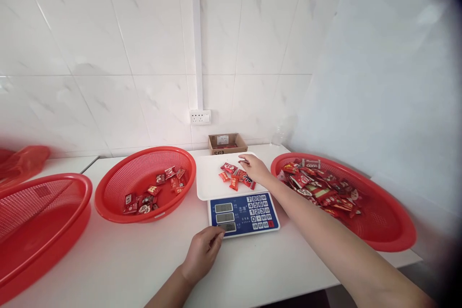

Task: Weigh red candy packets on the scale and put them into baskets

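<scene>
My right hand reaches over the white pan of the scale, fingers pinched. A small dark-red wrapped candy shows partly between the fingertips. Just below and left of that hand, several red wrapped candies lie in a loose pile on the pan. My left hand is closed, its fingers curled at the lower left corner of the blue scale panel. I see nothing held in it. Three small displays and a keypad are on the panel; the display digits are too faint to read.
A red basket heaped with wrapped candies stands at right, under my right forearm. Left of the scale, another red basket holds fewer candies. A third red basket is at far left. Behind the pan stand a cardboard box and the tiled wall.
</scene>
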`<move>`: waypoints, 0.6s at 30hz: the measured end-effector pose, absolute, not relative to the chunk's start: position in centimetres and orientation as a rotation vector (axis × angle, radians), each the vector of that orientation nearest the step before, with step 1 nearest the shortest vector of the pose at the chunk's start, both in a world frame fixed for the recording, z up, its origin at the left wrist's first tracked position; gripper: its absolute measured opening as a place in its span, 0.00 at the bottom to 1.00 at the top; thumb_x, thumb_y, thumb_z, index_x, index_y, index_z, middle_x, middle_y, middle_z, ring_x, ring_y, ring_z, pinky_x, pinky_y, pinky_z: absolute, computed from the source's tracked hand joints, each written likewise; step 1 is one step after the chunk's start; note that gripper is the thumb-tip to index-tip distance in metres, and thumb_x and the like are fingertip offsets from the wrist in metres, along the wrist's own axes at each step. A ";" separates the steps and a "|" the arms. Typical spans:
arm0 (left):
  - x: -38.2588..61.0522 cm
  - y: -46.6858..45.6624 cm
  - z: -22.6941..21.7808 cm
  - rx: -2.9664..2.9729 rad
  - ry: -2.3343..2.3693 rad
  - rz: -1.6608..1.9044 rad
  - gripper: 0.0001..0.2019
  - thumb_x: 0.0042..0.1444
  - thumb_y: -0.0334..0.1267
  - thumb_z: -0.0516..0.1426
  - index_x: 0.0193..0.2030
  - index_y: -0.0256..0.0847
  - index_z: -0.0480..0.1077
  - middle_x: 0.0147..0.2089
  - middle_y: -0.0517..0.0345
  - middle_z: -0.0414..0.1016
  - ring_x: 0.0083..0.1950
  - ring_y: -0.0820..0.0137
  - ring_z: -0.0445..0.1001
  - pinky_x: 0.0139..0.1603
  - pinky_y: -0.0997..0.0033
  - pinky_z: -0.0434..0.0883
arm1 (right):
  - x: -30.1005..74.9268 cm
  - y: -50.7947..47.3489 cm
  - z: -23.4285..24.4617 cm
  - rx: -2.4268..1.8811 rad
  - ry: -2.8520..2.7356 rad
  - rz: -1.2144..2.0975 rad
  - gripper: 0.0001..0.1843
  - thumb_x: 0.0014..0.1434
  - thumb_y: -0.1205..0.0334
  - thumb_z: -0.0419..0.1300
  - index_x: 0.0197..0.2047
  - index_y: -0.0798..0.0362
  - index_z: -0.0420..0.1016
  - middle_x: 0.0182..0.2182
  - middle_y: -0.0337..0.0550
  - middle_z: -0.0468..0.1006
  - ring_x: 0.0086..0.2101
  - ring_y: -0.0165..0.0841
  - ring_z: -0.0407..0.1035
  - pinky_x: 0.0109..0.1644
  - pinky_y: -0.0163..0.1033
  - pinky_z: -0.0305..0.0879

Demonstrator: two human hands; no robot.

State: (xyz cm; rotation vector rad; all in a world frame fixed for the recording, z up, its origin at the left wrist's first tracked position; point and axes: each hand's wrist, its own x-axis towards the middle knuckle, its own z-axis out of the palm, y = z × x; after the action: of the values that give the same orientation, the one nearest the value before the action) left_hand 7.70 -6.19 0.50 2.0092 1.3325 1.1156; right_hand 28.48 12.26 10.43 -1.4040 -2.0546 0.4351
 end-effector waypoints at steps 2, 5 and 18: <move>7.7 -6.2 0.5 2.009 1.333 1.112 0.14 0.63 0.41 0.48 0.37 0.41 0.74 0.33 0.55 0.78 0.32 0.70 0.74 0.34 0.75 0.71 | 28.3 12.1 10.3 -1.388 -2.126 0.418 0.20 0.61 0.59 0.50 0.54 0.53 0.68 0.55 0.50 0.68 0.55 0.37 0.61 0.58 0.42 0.56; 7.6 -6.2 0.4 2.009 1.335 1.100 0.14 0.63 0.41 0.48 0.38 0.41 0.73 0.34 0.55 0.78 0.33 0.70 0.74 0.35 0.75 0.71 | 27.7 11.6 9.9 -1.352 -2.253 0.421 0.26 0.57 0.49 0.55 0.56 0.52 0.67 0.59 0.51 0.64 0.59 0.42 0.54 0.62 0.48 0.51; 7.6 -6.1 0.3 2.003 1.335 1.092 0.12 0.63 0.40 0.49 0.38 0.41 0.72 0.34 0.56 0.77 0.33 0.70 0.74 0.35 0.75 0.71 | 27.6 10.0 10.7 -1.265 -2.401 0.233 0.28 0.60 0.44 0.49 0.58 0.49 0.65 0.58 0.47 0.63 0.57 0.37 0.58 0.61 0.42 0.53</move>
State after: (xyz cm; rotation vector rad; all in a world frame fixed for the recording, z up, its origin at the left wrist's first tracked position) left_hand 7.56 -6.11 0.34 2.0032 1.3345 1.0924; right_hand 27.62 9.99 10.70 -1.2650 -2.4008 0.2325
